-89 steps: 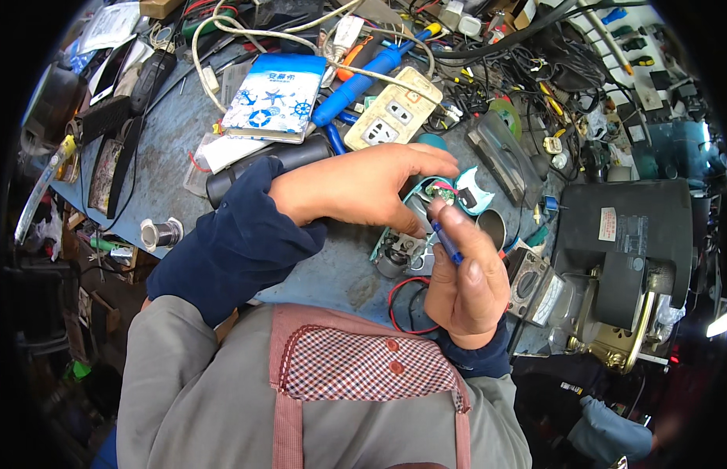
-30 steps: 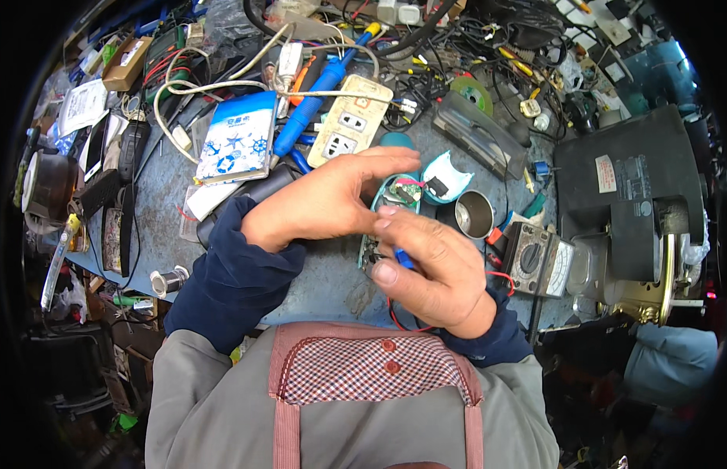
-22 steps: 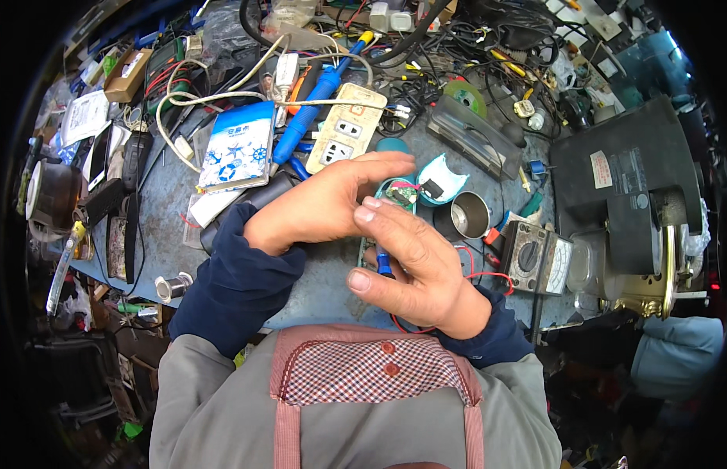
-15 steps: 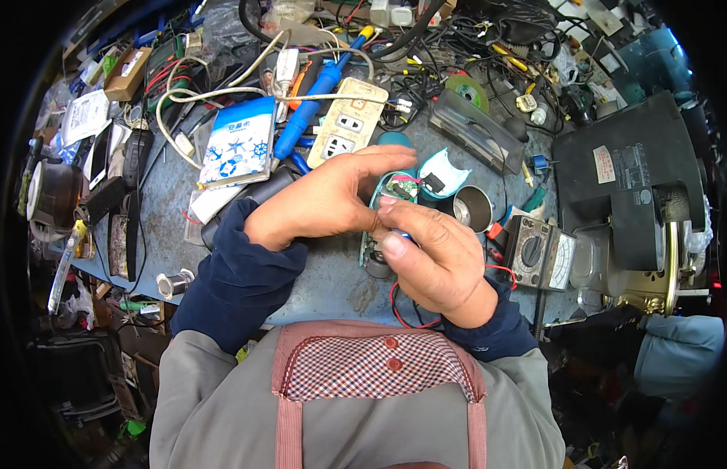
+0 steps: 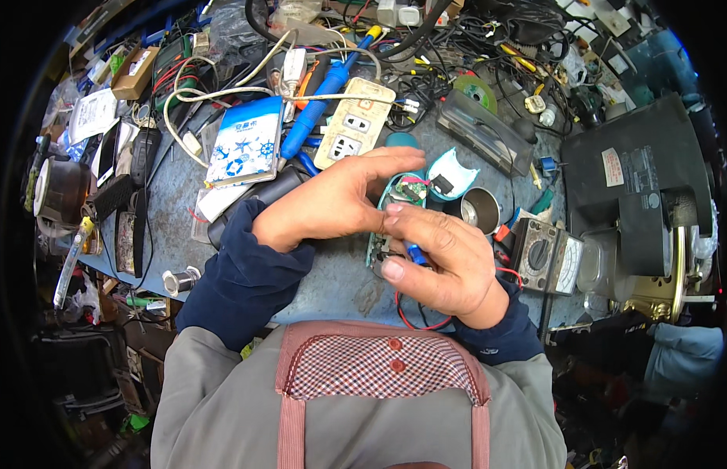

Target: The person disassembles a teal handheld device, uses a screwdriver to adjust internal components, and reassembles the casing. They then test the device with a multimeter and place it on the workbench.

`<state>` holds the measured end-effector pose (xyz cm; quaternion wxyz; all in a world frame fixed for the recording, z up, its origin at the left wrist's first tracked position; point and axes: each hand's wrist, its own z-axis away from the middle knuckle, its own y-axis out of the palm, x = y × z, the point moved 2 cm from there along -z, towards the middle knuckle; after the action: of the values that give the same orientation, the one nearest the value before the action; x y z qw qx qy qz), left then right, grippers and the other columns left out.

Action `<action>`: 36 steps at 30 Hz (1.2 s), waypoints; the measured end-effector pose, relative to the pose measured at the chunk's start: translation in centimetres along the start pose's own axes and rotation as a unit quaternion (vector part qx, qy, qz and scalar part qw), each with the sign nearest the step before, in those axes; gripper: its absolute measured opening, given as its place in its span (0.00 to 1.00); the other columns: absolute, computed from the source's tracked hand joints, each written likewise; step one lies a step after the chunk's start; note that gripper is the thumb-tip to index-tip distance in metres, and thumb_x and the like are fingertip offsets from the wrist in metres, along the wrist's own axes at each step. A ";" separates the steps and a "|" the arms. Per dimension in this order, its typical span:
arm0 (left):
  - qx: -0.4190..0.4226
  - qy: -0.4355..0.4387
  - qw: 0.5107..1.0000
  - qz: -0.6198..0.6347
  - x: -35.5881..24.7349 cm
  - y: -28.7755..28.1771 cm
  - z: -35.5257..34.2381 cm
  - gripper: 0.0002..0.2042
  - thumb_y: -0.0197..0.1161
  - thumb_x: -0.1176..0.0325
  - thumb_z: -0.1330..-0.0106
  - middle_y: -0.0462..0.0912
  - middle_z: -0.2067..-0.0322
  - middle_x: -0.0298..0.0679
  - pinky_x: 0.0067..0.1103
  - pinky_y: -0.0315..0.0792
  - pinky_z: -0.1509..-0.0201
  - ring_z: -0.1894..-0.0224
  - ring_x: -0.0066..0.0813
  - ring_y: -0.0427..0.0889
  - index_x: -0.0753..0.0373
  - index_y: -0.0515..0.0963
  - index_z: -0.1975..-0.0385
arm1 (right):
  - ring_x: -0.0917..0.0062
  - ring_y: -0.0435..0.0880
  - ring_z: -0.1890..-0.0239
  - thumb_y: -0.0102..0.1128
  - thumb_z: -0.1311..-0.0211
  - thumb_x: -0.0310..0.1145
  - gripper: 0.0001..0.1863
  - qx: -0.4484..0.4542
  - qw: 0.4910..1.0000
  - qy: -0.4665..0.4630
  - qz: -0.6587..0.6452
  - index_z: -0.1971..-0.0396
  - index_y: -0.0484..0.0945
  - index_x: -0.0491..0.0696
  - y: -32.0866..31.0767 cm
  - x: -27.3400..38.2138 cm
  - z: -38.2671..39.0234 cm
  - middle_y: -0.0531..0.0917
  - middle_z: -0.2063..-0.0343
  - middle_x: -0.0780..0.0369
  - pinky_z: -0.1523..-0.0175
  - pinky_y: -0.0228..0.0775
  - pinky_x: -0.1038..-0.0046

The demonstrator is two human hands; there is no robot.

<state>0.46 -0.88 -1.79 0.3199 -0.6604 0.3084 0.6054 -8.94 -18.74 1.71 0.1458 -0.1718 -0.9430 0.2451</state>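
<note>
Mid-bench, with the clock centred there, an opened teal-cased device [image 5: 381, 248] is held by the left hand [image 5: 340, 195], half-curled around it, the firmness of that grip impossible to judge. At four o'clock the right hand [image 5: 445, 254] is bent inward, a blue tool handle [image 5: 415, 254] loosely enclosed between thumb and fingers, the tip hidden. And the workbench [image 5: 332, 289], scuffed and blue-grey, is crowded all round! A pale shell piece [image 5: 452, 176] is placed just beside the device at two o'clock; at three, a metal cup [image 5: 492, 207]; farther out, past three, an analog multimeter [image 5: 539, 254]. A bulky black housing [image 5: 637, 172] is parked well apart, just short of three. Up at eleven, a grimy socket strip [image 5: 352, 125]; at ten, a blue-and-white notebook [image 5: 245, 141]; past eight, a solder spool [image 5: 180, 281]. Noon is taken by tangled cables [image 5: 426, 82]. Below the bench the room is dim, with a blue-grey cloth [image 5: 684, 363] caught at four.
</note>
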 end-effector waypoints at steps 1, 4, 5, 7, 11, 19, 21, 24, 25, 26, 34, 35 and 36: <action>-0.003 -0.007 1.000 0.021 0.3 0.0 0.0 0.42 0.77 0.79 0.37 0.60 0.17 0.44 0.28 0.79 0.32 0.21 0.34 0.68 0.64 0.68 0.20 | 0.60 0.94 0.60 0.71 0.52 0.15 0.31 0.000 1.000 0.005 0.006 0.46 0.89 0.57 -0.1 0.1 -0.1 0.89 0.56 0.54 0.57 0.91 0.63; -0.010 0.024 0.999 0.026 1.1 -0.1 -0.4 0.43 0.79 0.80 0.38 0.62 0.18 0.45 0.30 0.74 0.25 0.22 0.33 0.69 0.64 0.67 0.20 | 0.60 0.94 0.59 0.72 0.50 0.16 0.29 -0.029 0.999 0.015 0.016 0.45 0.88 0.52 -0.2 0.0 0.2 0.90 0.57 0.54 0.58 0.91 0.63; -0.007 0.018 1.000 -0.003 0.6 -0.2 -0.4 0.43 0.79 0.79 0.37 0.62 0.18 0.45 0.30 0.72 0.24 0.22 0.33 0.69 0.65 0.67 0.20 | 0.59 0.94 0.58 0.71 0.46 0.15 0.30 -0.034 0.999 0.020 0.018 0.42 0.84 0.51 -0.1 -0.4 0.3 0.90 0.56 0.52 0.55 0.90 0.61; -0.004 0.008 0.998 -0.061 -0.5 -0.1 -0.3 0.43 0.80 0.78 0.36 0.64 0.19 0.46 0.30 0.69 0.22 0.22 0.32 0.70 0.65 0.67 0.20 | 0.58 0.94 0.55 0.71 0.39 0.12 0.32 -0.002 0.993 0.117 0.030 0.35 0.75 0.48 -2.6 -0.5 -0.2 0.90 0.54 0.47 0.49 0.90 0.59; -0.003 0.036 0.999 0.012 0.2 -0.3 -0.5 0.37 0.75 0.75 0.29 0.66 0.20 0.45 0.29 0.68 0.22 0.23 0.31 0.70 0.65 0.67 0.20 | 0.71 0.90 0.55 0.65 0.27 0.13 0.25 -0.290 0.932 0.213 0.040 0.35 0.71 0.40 -5.6 -4.2 0.6 0.90 0.53 0.50 0.51 0.84 0.72; -0.032 0.015 0.998 -0.052 -0.6 -0.3 -0.4 0.23 0.59 0.70 0.17 0.76 0.25 0.45 0.32 0.58 0.16 0.18 0.38 0.66 0.65 0.75 0.25 | 0.54 0.90 0.55 0.68 0.34 0.24 0.09 -0.033 0.882 0.354 0.309 0.55 0.88 0.44 -7.0 -7.9 2.4 0.90 0.54 0.53 0.46 0.83 0.60; -0.036 0.020 0.997 -0.066 -0.6 -0.3 -0.4 0.23 0.59 0.71 0.18 0.76 0.25 0.45 0.33 0.57 0.16 0.19 0.38 0.66 0.65 0.75 0.25 | 0.53 0.87 0.45 0.74 0.37 0.31 0.13 0.018 0.888 0.323 0.328 0.53 0.89 0.45 -6.4 -7.2 1.9 0.88 0.47 0.53 0.39 0.80 0.56; -0.035 0.029 0.996 -0.078 -0.3 -0.4 -0.5 0.23 0.59 0.72 0.19 0.77 0.25 0.45 0.33 0.57 0.15 0.19 0.38 0.66 0.66 0.76 0.26 | 0.53 0.84 0.39 0.80 0.42 0.35 0.19 0.051 0.944 0.273 0.178 0.51 0.89 0.45 -5.7 -6.0 0.8 0.87 0.43 0.53 0.35 0.76 0.55; -0.034 0.033 0.996 -0.080 -0.2 -0.4 -0.5 0.23 0.59 0.72 0.19 0.77 0.25 0.45 0.33 0.58 0.15 0.19 0.38 0.66 0.66 0.76 0.26 | 0.53 0.84 0.39 0.81 0.44 0.35 0.22 0.071 0.956 0.272 0.084 0.50 0.88 0.45 -5.3 -5.6 0.5 0.87 0.44 0.53 0.34 0.75 0.55; -0.034 0.032 0.996 -0.078 -0.3 -0.4 -0.5 0.23 0.58 0.73 0.19 0.77 0.25 0.46 0.33 0.57 0.15 0.19 0.38 0.66 0.66 0.76 0.26 | 0.53 0.84 0.40 0.81 0.44 0.35 0.22 0.103 0.956 0.265 0.071 0.49 0.88 0.46 -4.9 -5.1 0.4 0.87 0.45 0.53 0.33 0.74 0.54; -0.032 0.008 0.999 -0.035 -0.3 -0.3 -0.5 0.25 0.57 0.76 0.22 0.75 0.25 0.45 0.33 0.58 0.15 0.19 0.36 0.67 0.66 0.74 0.25 | 0.56 0.86 0.48 0.74 0.40 0.24 0.15 0.178 0.946 0.269 0.035 0.52 0.87 0.45 -3.8 -5.2 0.4 0.87 0.53 0.56 0.33 0.73 0.56; -0.040 -0.034 0.998 0.031 -0.6 -0.2 -0.4 0.26 0.57 0.76 0.22 0.75 0.24 0.44 0.32 0.60 0.16 0.20 0.35 0.68 0.66 0.74 0.24 | 0.56 0.85 0.49 0.74 0.40 0.24 0.15 0.175 0.951 0.253 0.043 0.52 0.87 0.45 -3.7 -5.1 0.4 0.86 0.54 0.56 0.34 0.74 0.57; -0.047 -0.075 0.991 0.095 -1.2 0.0 -0.2 0.27 0.58 0.76 0.23 0.75 0.24 0.44 0.32 0.61 0.17 0.21 0.34 0.69 0.66 0.74 0.24 | 0.56 0.85 0.50 0.74 0.40 0.23 0.15 0.171 0.955 0.237 0.050 0.52 0.87 0.45 -3.7 -5.2 0.4 0.86 0.55 0.57 0.36 0.74 0.58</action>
<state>0.50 -1.02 -0.62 0.2513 -0.5949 0.3163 0.6949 -5.40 -23.99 2.25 0.3801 -0.2441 -0.8154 0.3621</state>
